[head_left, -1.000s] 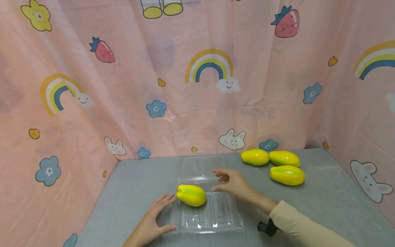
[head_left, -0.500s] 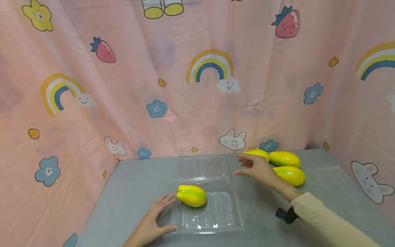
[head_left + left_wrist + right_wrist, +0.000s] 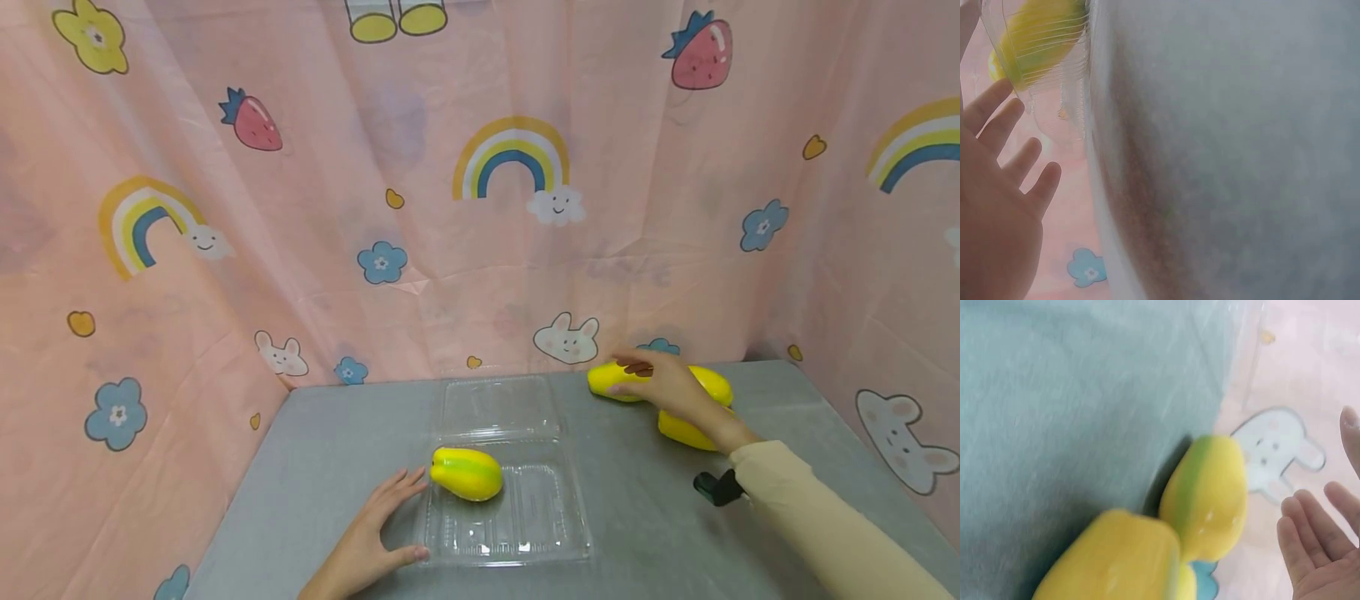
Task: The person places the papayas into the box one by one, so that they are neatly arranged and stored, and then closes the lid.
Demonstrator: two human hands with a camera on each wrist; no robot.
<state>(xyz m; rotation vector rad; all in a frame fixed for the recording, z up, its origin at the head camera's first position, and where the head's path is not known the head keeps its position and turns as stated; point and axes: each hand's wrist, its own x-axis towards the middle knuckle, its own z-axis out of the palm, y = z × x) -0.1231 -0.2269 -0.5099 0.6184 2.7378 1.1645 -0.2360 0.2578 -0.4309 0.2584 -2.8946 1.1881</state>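
My left hand [image 3: 367,529] lies with spread fingers along the left edge of a clear plastic clamshell box [image 3: 543,542], thumb at its front corner. A yellow-green papaya [image 3: 467,475] sits in the left part of the box's base; the left wrist view shows this papaya [image 3: 1047,37] through the ribbed wall. Over at the back right, my right hand [image 3: 667,387] reaches above another papaya [image 3: 603,382], partly covering it. In the right wrist view the right hand's fingers [image 3: 1310,531] are extended, with a gap between them and that papaya [image 3: 1207,494].
Two more papayas, one behind [image 3: 712,385] and one in front [image 3: 684,431], are partly hidden by the right hand. The box's lid [image 3: 498,408] lies folded back. A dark object [image 3: 718,487] hangs by the right cuff. A pink patterned curtain [image 3: 480,292] borders the grey table [image 3: 337,442].
My right hand has moved from above the box to the right and back, over the leftmost papaya of the group. The left hand and the papaya in the box have stayed put.
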